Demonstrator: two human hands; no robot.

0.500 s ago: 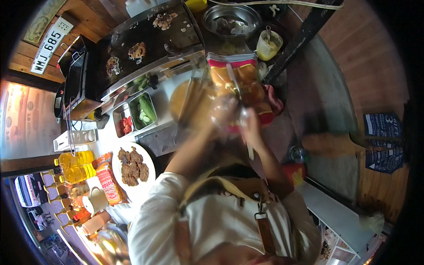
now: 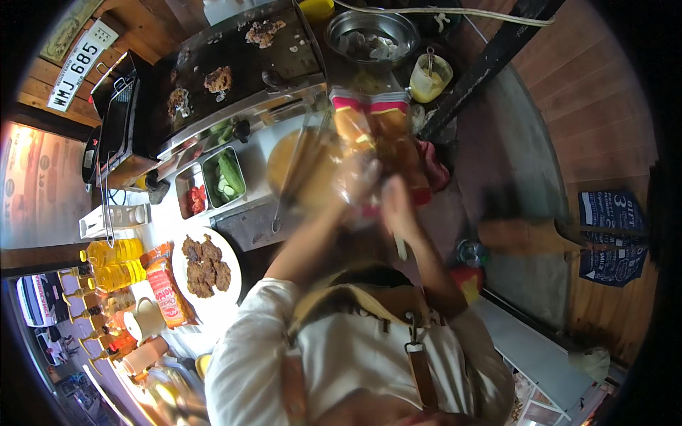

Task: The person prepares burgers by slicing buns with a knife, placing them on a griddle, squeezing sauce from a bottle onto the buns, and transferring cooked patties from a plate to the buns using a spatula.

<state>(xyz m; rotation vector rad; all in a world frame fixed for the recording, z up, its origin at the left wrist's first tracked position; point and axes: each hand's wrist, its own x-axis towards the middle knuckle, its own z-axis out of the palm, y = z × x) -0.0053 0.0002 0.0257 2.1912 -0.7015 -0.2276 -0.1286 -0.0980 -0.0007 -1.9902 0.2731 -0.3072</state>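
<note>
A clear plastic bag of buns (image 2: 392,128) with red and yellow print lies on the counter in front of me. My left hand (image 2: 359,176) is closed on crumpled plastic at the bag's near end, blurred by motion. Close beside it, my right hand (image 2: 399,206) is closed around a knife. Only the knife's pale handle end (image 2: 401,248) shows clearly below that hand; its blade is lost in the blur. Left of the bag is a round wooden board (image 2: 288,160) with metal tongs (image 2: 290,177) lying across it.
A griddle (image 2: 245,60) holds several browning patties at the back left. Nearer are metal tubs of cucumber (image 2: 229,174) and chopped tomato (image 2: 195,200), and a plate of cooked patties (image 2: 234,255). A steel bowl (image 2: 373,35) and a tub of yellow sauce (image 2: 430,77) stand behind the bag.
Both hands stay at the bag's near end, still moving. The knife blade, visible over the bag before, is no longer distinct. The whole view has shifted slightly.
</note>
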